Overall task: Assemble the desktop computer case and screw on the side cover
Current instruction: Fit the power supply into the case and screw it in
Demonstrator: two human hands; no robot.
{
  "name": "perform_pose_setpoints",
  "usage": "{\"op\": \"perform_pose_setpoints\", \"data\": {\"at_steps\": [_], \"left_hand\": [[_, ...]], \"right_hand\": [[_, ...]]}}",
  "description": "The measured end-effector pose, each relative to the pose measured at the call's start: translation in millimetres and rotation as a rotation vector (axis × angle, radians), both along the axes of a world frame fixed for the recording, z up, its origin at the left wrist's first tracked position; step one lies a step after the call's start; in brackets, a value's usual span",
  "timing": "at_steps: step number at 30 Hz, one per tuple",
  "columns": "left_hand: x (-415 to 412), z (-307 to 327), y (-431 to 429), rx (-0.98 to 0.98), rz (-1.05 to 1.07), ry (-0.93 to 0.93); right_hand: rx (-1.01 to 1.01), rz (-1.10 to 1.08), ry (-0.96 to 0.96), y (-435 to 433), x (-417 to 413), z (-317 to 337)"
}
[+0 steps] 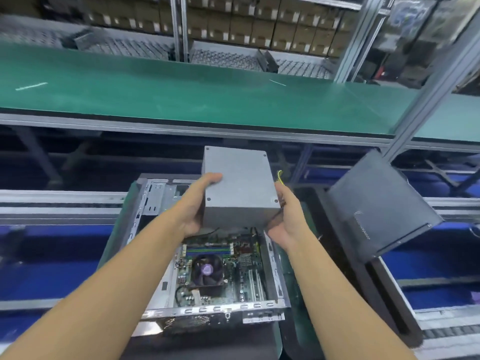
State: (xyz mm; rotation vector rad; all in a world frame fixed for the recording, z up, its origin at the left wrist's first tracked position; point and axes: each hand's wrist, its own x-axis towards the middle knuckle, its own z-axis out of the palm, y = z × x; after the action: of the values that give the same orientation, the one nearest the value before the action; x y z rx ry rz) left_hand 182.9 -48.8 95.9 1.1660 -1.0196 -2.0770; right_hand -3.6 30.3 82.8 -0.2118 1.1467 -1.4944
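An open desktop case [153, 201] lies on its side in front of me, its motherboard with a round CPU fan [207, 271] showing inside. Above the case I hold a grey metal power supply box [239, 183] between both hands. My left hand [197, 203] grips its left side, thumb on the top face. My right hand [285, 214] grips its right side, where yellow wires [279, 175] stick out. The dark side cover [381, 203] leans tilted to the right of the case.
A green conveyor belt [207, 94] runs across behind the workstation, with aluminium frame posts [426, 100] at the right. Shelves of cardboard boxes [259, 24] stand beyond it. Blue bins [52, 268] sit low on both sides.
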Motion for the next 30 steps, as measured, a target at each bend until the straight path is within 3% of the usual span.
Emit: {"op": "perform_pose_setpoints", "data": {"at_steps": [4, 6, 9, 10, 12, 14, 18, 20, 22, 24, 27, 30], "left_hand": [[22.3, 10.2, 11.3, -0.139, 0.184, -0.114], [31.1, 9.2, 17.6, -0.356, 0.345, -0.239], [46.2, 6.3, 27.7, -0.648, 0.471, -0.447], [50.7, 4.2, 30.0, -0.692, 0.5, -0.507], [58.6, -1.3, 33.1, -0.737, 0.564, -0.578], [64.8, -7.0, 36.4, -0.768, 0.599, -0.629], [77.1, -16.4, 45.2, -0.889, 0.603, -0.704], [84.9, -22.8, 51.4, -1.044, 0.571, -0.738], [93.0, -30.2, 55.1, -1.166, 0.523, -0.745], [98.8, -34.2, 55.0, -1.264, 0.477, -0.738], [99.9, -35.5, 53.0, -1.397, 0.402, -0.775], [96.4, -36.1, 51.3, -1.456, 0.357, -0.862]], "right_hand": [[0.077, -0.014, -0.012, -14.5, 18.2, -0.4], [0.186, 0.03, 0.142, -18.7, 27.9, -1.2], [0.317, 0.093, 0.519, -20.2, 46.8, -5.5], [0.297, 0.065, 0.651, -22.6, 53.5, -4.1], [0.167, 0.081, 0.72, -29.2, 68.1, 6.6], [0.104, 0.201, 0.656, -35.3, 82.5, 20.9], [0.162, 0.331, 0.569, -39.2, 99.5, 28.5], [0.162, 0.387, 0.382, -35.6, 102.3, 22.1], [0.068, 0.397, 0.131, -30.5, 104.1, 19.1], [-0.053, 0.424, 0.005, -26.8, 103.9, 17.1], [-0.144, 0.432, -0.043, -25.1, 107.6, 17.2], [-0.113, 0.387, -0.025, -25.1, 105.0, 16.2]]}}
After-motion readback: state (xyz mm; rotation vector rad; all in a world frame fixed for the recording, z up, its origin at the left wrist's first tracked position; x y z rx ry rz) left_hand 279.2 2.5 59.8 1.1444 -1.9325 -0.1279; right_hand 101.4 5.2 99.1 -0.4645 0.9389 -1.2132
